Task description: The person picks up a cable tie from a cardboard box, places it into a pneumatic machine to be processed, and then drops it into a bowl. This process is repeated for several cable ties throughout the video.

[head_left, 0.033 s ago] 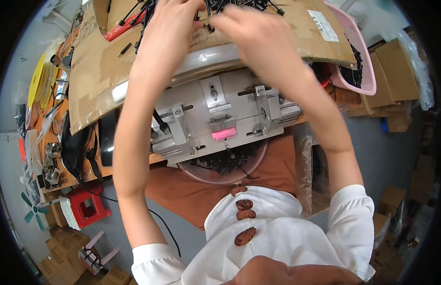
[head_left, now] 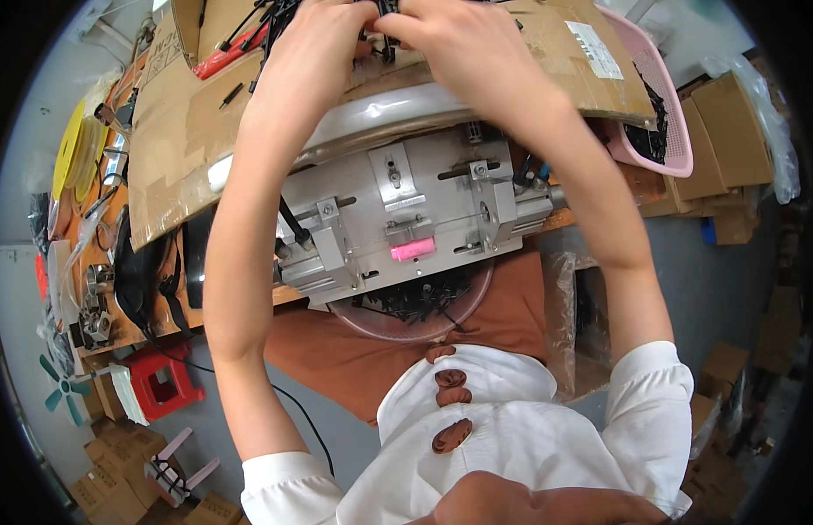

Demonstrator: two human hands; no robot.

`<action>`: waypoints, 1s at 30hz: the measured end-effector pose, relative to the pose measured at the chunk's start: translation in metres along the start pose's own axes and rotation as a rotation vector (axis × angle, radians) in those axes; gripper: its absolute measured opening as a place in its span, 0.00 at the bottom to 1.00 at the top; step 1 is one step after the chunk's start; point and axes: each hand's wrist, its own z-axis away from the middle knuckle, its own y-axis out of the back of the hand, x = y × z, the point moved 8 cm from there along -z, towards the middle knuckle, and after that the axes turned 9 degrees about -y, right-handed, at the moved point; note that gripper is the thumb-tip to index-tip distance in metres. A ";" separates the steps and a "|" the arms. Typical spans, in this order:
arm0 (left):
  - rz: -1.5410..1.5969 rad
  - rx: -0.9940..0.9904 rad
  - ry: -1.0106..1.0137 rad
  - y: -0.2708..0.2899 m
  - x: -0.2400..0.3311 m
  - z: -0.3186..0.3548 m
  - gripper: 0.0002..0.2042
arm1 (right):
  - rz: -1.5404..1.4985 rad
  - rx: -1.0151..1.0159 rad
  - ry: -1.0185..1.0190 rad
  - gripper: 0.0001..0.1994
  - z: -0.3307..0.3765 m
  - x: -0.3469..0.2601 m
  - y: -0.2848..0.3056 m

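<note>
Both my hands reach to the far edge of the view, over a cardboard sheet (head_left: 192, 131) with a pile of slim black parts (head_left: 280, 17) on it. The fingers of my left hand (head_left: 323, 39) are curled in; what they hold, if anything, is hidden. Close beside it, my right hand (head_left: 455, 39) has its thumb and fingers drawn together at a small black part (head_left: 388, 45). Nearer to me lies a metal fixture (head_left: 354, 219) with clamp blocks at both sides and a pink piece (head_left: 413, 249) at its front middle.
A round basket (head_left: 398, 328) of black parts sits on my lap under the fixture. At right stands a pink basket (head_left: 689, 144) with more black parts. A white tube (head_left: 380, 109) runs along the cardboard's near edge. A yellow spool (head_left: 67, 149) and a red stool (head_left: 166, 385) are at left.
My right hand has moved slightly up and left, its fingers now close to my left hand's. My right forearm has shifted outward, uncovering more of the fixture's right end.
</note>
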 end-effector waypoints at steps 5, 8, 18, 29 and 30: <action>0.039 -0.211 0.049 -0.018 -0.018 0.025 0.07 | -0.139 -0.280 0.129 0.10 -0.009 0.022 -0.018; 0.366 -0.157 0.240 -0.001 -0.020 0.037 0.10 | -0.224 -0.301 0.095 0.07 -0.002 0.024 -0.015; 0.217 0.151 0.365 0.034 0.076 0.107 0.25 | -0.381 0.169 -0.275 0.06 -0.014 0.065 0.060; 0.058 -0.289 0.437 -0.051 0.171 0.169 0.31 | -1.678 0.198 -0.457 0.13 0.021 0.096 0.064; 0.065 -0.303 0.431 -0.051 0.171 0.170 0.33 | -1.607 0.231 -0.408 0.12 0.028 0.098 0.069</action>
